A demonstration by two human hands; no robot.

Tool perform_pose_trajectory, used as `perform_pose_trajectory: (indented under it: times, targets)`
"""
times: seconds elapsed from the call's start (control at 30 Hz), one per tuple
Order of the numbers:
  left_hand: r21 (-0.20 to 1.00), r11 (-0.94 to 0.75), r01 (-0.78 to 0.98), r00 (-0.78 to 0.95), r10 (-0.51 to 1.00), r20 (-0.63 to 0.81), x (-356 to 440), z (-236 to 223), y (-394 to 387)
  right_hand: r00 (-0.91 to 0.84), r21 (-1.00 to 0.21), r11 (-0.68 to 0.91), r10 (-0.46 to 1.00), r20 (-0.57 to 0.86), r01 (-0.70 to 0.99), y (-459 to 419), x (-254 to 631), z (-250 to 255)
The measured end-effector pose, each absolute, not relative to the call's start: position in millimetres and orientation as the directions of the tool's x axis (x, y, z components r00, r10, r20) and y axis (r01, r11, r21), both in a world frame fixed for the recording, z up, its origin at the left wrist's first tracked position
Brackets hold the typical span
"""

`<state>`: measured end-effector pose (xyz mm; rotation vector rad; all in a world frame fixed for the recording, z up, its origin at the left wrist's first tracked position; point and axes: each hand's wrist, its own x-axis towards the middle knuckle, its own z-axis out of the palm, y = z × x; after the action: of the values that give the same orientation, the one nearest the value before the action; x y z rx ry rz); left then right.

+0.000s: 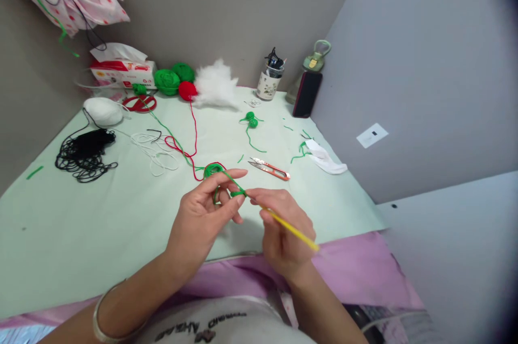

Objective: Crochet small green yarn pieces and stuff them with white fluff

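My left hand (206, 212) pinches a small piece of green crochet work (238, 192) between thumb and fingers. A strand of green yarn (232, 179) runs tight over its raised index finger. In my right hand (285, 225) is a crochet hook with a yellow handle (295, 233), held like a pen, its tip at the green piece. The tip itself is hidden by the fingers and yarn. Just beyond my left hand lies a coil of green yarn (212, 170) with red yarn (195, 142) around it. Thread snips (270, 169) with orange handles rest beyond my right hand.
Along the back stand a tissue box (125, 73), green yarn balls (167, 81), a red ball (187, 91), white stuffing (217, 85), a pen jar (269, 81), and a phone (307, 95) against a bottle (315, 58). Black yarn (87, 152) and red scissors (141, 104) lie left.
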<state>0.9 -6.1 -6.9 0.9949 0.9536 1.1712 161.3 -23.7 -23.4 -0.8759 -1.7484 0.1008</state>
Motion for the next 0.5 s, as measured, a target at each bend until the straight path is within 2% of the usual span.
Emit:
perform_pose_trajectory:
  times: [0.07, 0.13, 0.2, 0.27, 0.33, 0.4, 0.5]
  targets:
    - [0.925, 0.149, -0.349, 0.155, 0.983, -0.1, 3.4, -4.0, -6.7, -0.185, -0.315, 0.717, 0.525, 0.831, 0.622, -23.4, 159.6, -27.1]
    - [0.851, 0.276, -0.447, 0.24, 0.953, -0.183, 3.3, 0.2, -4.7, -0.182, -0.289, 0.684, 0.528, 0.83, 0.669, -23.3, 158.7, -28.4]
    - [0.754, 0.423, -0.503, 0.345, 0.898, -0.274, 0.6, 3.8, -0.7, -0.077, -0.43, 0.679, 0.581, 0.81, 0.594, -22.3, 159.1, -26.9]
    - [0.693, 0.487, -0.532, 0.388, 0.867, -0.312, -2.7, 6.0, 3.1, 0.085, -0.633, 0.669, 0.658, 0.748, 0.388, -19.6, 159.8, -23.9]
    - [0.691, 0.473, -0.546, 0.386, 0.875, -0.294, -4.1, 6.6, 4.6, 0.175, -0.758, 0.634, 0.737, 0.653, 0.155, -15.7, 159.9, -20.8]
    - [0.724, 0.438, -0.532, 0.386, 0.887, -0.253, -2.4, 6.4, 3.5, 0.172, -0.802, 0.595, 0.786, 0.594, 0.051, -12.3, 158.8, -19.1]
    - [0.786, 0.367, -0.497, 0.344, 0.915, -0.21, 3.1, 5.4, -0.4, 0.144, -0.794, 0.595, 0.781, 0.607, 0.124, -11.7, 156.1, -20.8]
